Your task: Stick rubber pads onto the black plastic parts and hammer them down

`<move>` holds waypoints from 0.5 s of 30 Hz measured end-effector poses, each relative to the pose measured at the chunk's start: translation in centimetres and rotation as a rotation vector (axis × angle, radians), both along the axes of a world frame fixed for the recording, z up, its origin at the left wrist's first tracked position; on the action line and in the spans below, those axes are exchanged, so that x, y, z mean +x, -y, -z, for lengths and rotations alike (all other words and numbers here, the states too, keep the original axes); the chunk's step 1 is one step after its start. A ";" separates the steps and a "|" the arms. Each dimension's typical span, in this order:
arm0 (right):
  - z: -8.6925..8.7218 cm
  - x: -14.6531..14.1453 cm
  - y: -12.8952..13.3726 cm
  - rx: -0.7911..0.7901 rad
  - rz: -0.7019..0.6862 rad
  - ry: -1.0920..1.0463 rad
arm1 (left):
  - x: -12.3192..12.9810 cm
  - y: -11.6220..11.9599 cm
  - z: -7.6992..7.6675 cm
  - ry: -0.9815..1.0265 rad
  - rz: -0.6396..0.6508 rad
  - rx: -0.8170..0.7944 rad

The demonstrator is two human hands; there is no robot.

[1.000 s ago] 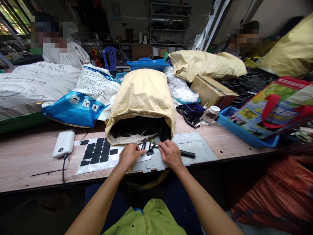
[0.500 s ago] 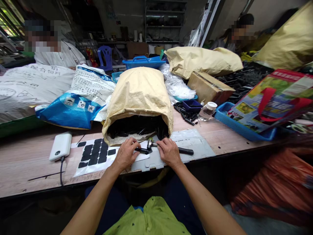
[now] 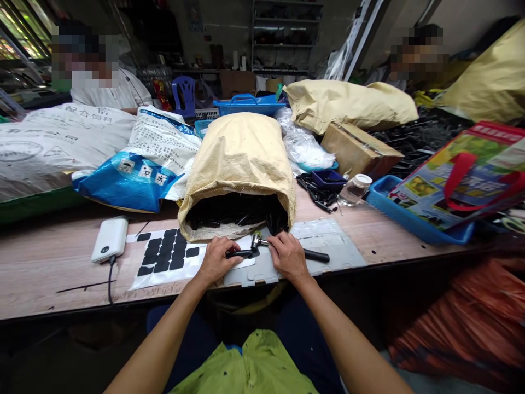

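Wood-look table [image 3: 28, 273]: slim black tube [image 3: 241, 253] pinched in left fingers [image 3: 225, 245]; right fingers [image 3: 276, 244] closed around metal-headed, black-handled hammer [image 3: 316, 255].

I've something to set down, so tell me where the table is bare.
Bare wood lies left of the power bank, and between the grey board, jar and blue tray. It is crowded before the tan sack: the left hand holds a black piece there, the right hand a hammer.

In the left hand [image 3: 219, 257] we note a smooth, glossy black piece [image 3: 245, 253]; in the right hand [image 3: 289, 255], a hammer [image 3: 255, 242] with shiny metal head and matt black grip [image 3: 317, 255]. Beyond both, we observe a creased, papery sack [image 3: 241, 150].
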State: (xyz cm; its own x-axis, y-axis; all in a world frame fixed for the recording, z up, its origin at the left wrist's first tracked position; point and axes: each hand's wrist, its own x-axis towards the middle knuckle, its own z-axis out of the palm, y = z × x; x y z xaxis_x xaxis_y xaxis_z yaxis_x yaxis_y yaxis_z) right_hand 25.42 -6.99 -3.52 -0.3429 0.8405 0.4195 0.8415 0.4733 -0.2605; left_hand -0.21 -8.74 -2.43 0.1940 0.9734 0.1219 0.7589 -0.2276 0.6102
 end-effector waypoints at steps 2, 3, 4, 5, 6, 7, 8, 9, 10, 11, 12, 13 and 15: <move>0.0 0.0 0.0 0.000 -0.002 0.002 | 0.3 0.0 0.1 0.034 -0.047 -0.017; 0.0 0.0 0.0 0.000 -0.004 0.005 | 0.5 0.0 0.2 0.045 -0.068 -0.025; 0.1 0.0 0.0 0.000 -0.007 0.010 | 0.6 0.0 0.3 0.050 -0.083 -0.030; 0.1 0.1 0.0 0.001 -0.009 0.016 | 0.7 0.0 0.3 0.052 -0.093 -0.033; 0.2 0.1 -0.1 0.002 -0.011 0.023 | 0.8 0.0 0.4 0.052 -0.098 -0.034; 0.2 0.2 -0.1 0.005 -0.013 0.030 | 0.9 0.0 0.4 0.053 -0.099 -0.034; 0.3 0.2 -0.2 0.009 -0.015 0.035 | 0.9 0.0 0.4 0.055 -0.096 -0.035; 0.3 0.2 -0.2 0.015 -0.017 0.038 | 0.9 -0.1 0.5 0.056 -0.093 -0.038; 0.3 0.3 -0.3 0.022 -0.018 0.040 | 0.9 -0.1 0.5 0.056 -0.091 -0.042; 0.2 0.2 -0.3 0.030 -0.019 0.038 | 0.9 -0.1 0.4 0.055 -0.092 -0.046; 0.0 0.2 -0.3 0.038 -0.018 0.033 | 0.9 -0.1 0.4 0.052 -0.094 -0.050; -0.4 0.1 -0.3 0.047 -0.014 0.022 | 0.9 -0.1 0.4 0.047 -0.096 -0.053; -1.2 -0.2 -0.1 0.057 -0.005 -0.032 | 0.9 -0.1 0.2 0.035 -0.100 -0.055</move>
State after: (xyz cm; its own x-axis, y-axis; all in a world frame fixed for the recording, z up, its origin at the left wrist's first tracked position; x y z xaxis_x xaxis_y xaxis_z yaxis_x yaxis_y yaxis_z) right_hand 25.18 -6.88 -2.31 -0.3329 0.8133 0.4772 0.8308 0.4924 -0.2596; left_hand 0.69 -8.66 -2.67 0.0924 0.9930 0.0730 0.7540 -0.1176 0.6463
